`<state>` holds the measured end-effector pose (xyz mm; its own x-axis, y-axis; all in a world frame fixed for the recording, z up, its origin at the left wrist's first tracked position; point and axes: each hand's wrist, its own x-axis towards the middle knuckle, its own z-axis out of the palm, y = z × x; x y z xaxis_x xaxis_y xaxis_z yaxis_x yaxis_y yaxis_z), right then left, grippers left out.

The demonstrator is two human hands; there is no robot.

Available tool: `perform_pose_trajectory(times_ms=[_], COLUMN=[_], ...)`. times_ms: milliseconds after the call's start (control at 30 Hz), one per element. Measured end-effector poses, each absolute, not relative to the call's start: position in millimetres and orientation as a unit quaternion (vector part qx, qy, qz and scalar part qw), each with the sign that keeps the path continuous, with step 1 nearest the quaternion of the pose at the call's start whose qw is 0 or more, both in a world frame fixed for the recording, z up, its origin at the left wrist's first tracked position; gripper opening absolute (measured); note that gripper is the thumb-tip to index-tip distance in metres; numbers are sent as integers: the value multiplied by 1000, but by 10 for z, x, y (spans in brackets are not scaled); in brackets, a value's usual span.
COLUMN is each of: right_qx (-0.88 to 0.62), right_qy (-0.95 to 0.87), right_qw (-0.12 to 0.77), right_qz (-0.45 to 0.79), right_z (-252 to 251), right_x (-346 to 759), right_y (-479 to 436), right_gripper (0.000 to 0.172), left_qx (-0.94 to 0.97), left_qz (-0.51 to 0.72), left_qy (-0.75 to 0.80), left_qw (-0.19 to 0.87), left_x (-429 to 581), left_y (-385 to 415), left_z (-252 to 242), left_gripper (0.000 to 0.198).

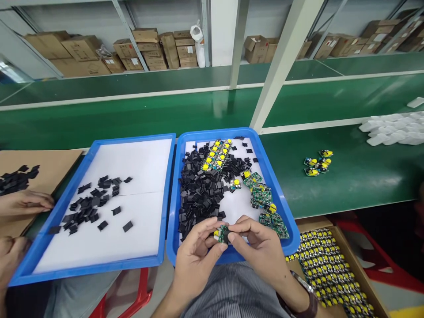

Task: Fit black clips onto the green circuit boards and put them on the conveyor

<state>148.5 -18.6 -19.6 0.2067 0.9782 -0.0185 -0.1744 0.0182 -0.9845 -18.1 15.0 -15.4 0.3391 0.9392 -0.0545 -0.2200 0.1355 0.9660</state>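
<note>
Above the near edge of the blue tray (293,227), my left hand (198,254) pinches a small green circuit board (222,234) with a yellow part on its left side. My right hand (261,247) is closed at the board's right side, its thumb and fingertips on a small black piece (227,235) against the board. Fingers partly hide both. Beyond my hands lies a heap of black pieces (202,190), with a panel of yellow-topped boards (217,154) on it. Loose green boards (261,194) lie along the tray's right side, and a single board (235,183) sits mid-tray.
A second blue-rimmed tray (132,263) with black pieces (89,205) stands left. A co-worker's hands (24,203) are at far left. Several boards (318,163) sit on the green bench (347,190); white parts (394,128) lie farther right. A carton (357,265) of boards is below right.
</note>
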Motion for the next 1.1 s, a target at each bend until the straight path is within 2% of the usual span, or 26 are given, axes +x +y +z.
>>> perform_pose_trajectory(times_ms=[167,533,733,900,1033,1100], right_qx=[-506,-531,-540,-567,-510,-479], right_qy=[-372,-403,-446,-496,-421,-374], right_qw=[588,568,523,490,506,527], right_qz=[510,482,486,438,554,594], right_z=[-204,-170,-100,-64,-112,-156], right_x=[1464,1495,1555,1573,1573,1566], right_y=[-188,-191,-172,-183,-166,-178], right_gripper=[4,6,9,13,6,13], left_qx=[542,638,657,693,708,704], left_qz=[436,431,442,443,431,426], left_qy=[374,374,367,350,360,386], left_qw=[613,517,488,449,429,417], left_x=[-170,-198,-185,-183,-199,-199], left_y=[152,160,167,158,128,105], left_z=[-155,-196,-196,-217,-243,-242], left_gripper=[33,36,40,43,48,50])
